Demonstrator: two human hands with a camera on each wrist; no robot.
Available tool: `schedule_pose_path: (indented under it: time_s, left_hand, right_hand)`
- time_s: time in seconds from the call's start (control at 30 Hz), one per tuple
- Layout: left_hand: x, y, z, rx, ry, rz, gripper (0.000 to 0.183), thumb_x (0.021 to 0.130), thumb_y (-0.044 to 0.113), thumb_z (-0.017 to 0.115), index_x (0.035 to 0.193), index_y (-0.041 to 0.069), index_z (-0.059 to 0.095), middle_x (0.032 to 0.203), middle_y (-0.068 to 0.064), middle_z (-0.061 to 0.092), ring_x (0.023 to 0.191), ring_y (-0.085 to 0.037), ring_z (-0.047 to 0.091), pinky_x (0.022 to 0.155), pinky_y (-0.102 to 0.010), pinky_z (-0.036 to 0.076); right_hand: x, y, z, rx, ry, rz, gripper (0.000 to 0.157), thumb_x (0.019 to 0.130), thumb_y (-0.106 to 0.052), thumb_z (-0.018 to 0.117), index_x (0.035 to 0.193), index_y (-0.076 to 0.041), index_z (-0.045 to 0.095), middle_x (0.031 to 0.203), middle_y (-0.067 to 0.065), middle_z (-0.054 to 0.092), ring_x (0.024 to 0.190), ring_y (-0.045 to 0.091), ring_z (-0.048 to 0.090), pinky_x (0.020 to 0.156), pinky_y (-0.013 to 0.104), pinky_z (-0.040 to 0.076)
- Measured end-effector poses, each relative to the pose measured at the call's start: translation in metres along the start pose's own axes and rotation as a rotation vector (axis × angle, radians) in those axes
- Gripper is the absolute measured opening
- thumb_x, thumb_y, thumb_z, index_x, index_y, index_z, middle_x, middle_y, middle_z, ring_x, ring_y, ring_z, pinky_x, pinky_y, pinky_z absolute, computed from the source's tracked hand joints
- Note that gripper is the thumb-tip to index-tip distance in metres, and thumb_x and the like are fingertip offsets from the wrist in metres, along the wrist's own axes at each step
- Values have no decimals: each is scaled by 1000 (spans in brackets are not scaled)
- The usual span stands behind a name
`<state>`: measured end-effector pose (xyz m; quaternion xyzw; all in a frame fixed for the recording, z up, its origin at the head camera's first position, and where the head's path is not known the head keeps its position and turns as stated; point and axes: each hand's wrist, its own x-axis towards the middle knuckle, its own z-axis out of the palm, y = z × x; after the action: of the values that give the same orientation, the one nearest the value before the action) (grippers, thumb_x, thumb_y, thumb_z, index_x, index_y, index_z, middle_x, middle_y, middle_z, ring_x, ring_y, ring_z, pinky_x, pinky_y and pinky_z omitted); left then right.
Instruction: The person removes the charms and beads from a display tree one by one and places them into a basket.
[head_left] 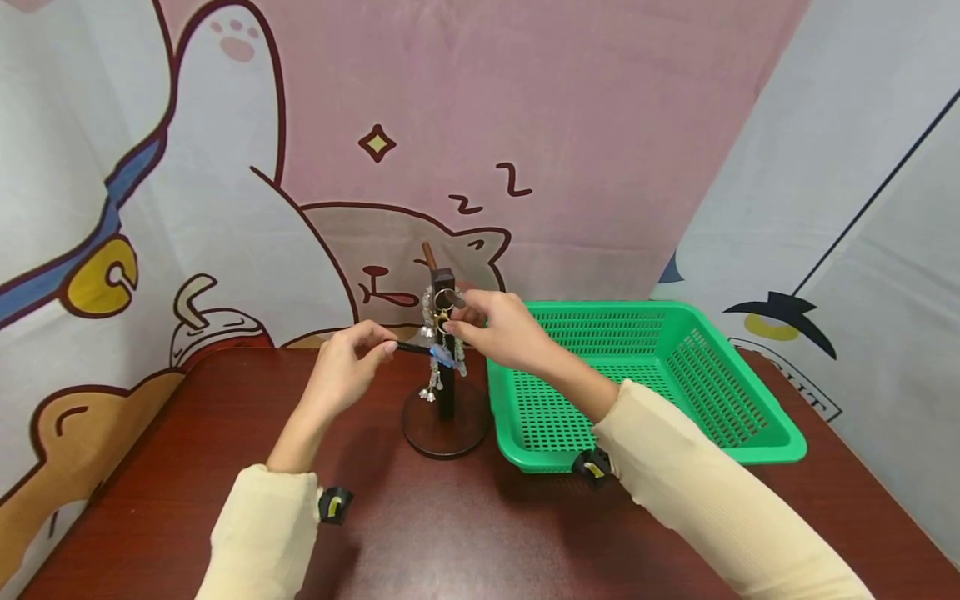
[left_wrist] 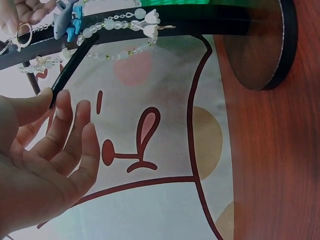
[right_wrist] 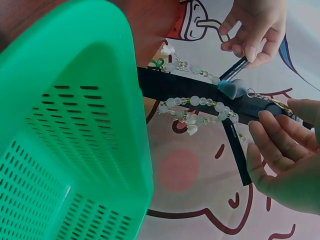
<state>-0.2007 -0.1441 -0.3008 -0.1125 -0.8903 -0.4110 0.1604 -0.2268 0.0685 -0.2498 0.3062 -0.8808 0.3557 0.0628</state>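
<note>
My left hand (head_left: pixel 347 367) pinches the end of a narrow black bar (left_wrist: pixel 72 67) between thumb and index finger; its other fingers are loosely bent. The bar runs to the dark upright stand (head_left: pixel 447 392); I cannot tell if it belongs to the stand. Against the post hangs a grey-blue shark keychain (left_wrist: pixel 63 20) with a bright blue part. Near the post's top, my right hand (head_left: pixel 501 327) pinches the keychain's gold metal fitting, partly hidden by the fingers. A gold ring (left_wrist: pixel 24 36) shows just below those fingertips. Beaded charm strands (right_wrist: pixel 197 101) with white flowers hang around the post.
A green perforated basket (head_left: pixel 652 457) stands on the table right of the stand, under my right forearm. The stand's round base (head_left: pixel 444 442) rests on the reddish-brown table (head_left: pixel 420 533). A printed cartoon cloth (head_left: pixel 480 100) hangs behind.
</note>
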Motion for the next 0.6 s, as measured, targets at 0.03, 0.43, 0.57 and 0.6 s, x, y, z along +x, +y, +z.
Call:
schedule_pose_path:
  time_s: [0.03,0.43,0.57,0.6]
  left_hand:
    - [0,0,0,1,-1,-1,8,89,8,59,92,4,65,80,-7,66,73,-22,59,64,-33,41]
    - [0,0,0,-10,0,2,7,88,7,59,92,3,64,78,-7,66,73,-22,60,65,-33,42]
    - [0,-1,0,-11,0,9,7,88,6,59,92,3,64,78,-7,67,73,-22,60,65,-34,41]
    - [0,-1,0,-10,0,9,7,88,6,59,92,3,64,77,-7,67,73,-22,60,65,-34,41]
  right_hand:
    - [0,0,0,4,0,2,13,87,-18,62,79,-8,59,75,4,65,62,11,51,55,25,38]
    - [-2,0,-1,20,15,-26,11,88,-12,60,79,-6,63,72,3,63,62,13,48,55,26,38]
    - [-4,2,-3,8,19,-36,11,88,-12,60,79,-7,64,73,0,63,63,12,50,56,26,40]
    - [-4,3,-4,6,18,-39,11,88,-12,60,79,-7,64,72,-1,62,63,12,50,56,26,40]
